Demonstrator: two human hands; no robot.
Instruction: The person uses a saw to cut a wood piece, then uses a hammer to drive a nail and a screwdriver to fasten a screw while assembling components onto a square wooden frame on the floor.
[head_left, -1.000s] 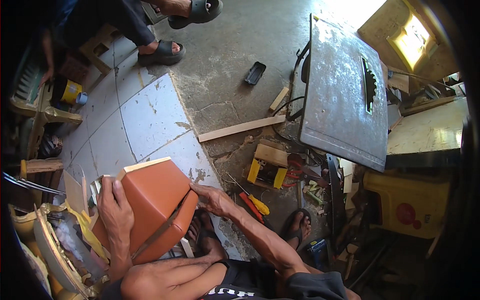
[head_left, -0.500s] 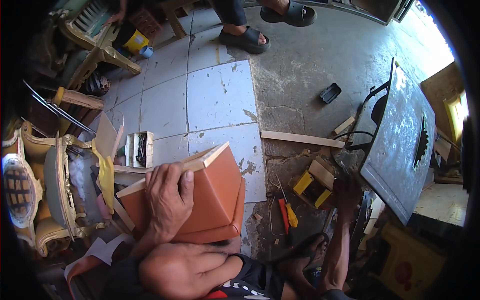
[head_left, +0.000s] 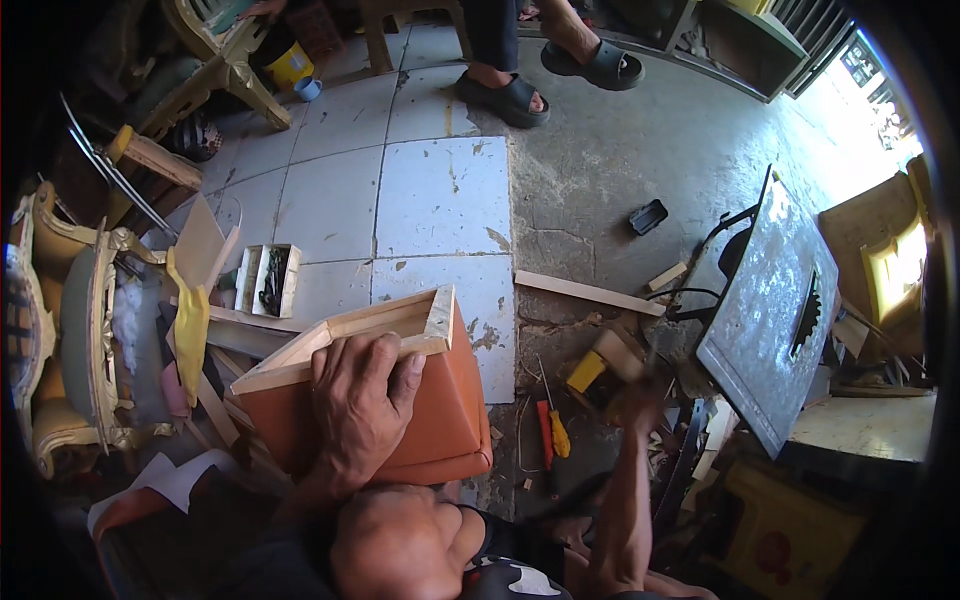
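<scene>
A box-like upholstered piece (head_left: 390, 430) covered in orange-brown leather stands tilted in front of me, its bare wooden rim (head_left: 437, 330) facing up. My left hand (head_left: 365, 405) is closed over the near side of that rim, fingers hooked inside and thumb outside. Off to the right, my right hand (head_left: 637, 402) is smeared by motion beside a yellow object (head_left: 586, 372) and a pale wood block (head_left: 618, 352). Whether that hand holds anything cannot be made out. Just left of it lie a red-handled tool (head_left: 545, 430) and a yellow-handled screwdriver (head_left: 560, 435).
A tilted metal saw table (head_left: 770, 320) with a toothed blade stands at right. A wooden strip (head_left: 590, 293) lies across the floor. At left are a white tray of small hardware (head_left: 268, 280) and a carved chair (head_left: 100, 340). Another person's sandalled foot (head_left: 505, 97) is at the far side.
The upholstered piece has tilted, showing more of its open wooden rim, with my left hand still on it. My right hand has moved left, toward the wood block. My view has shifted slightly.
</scene>
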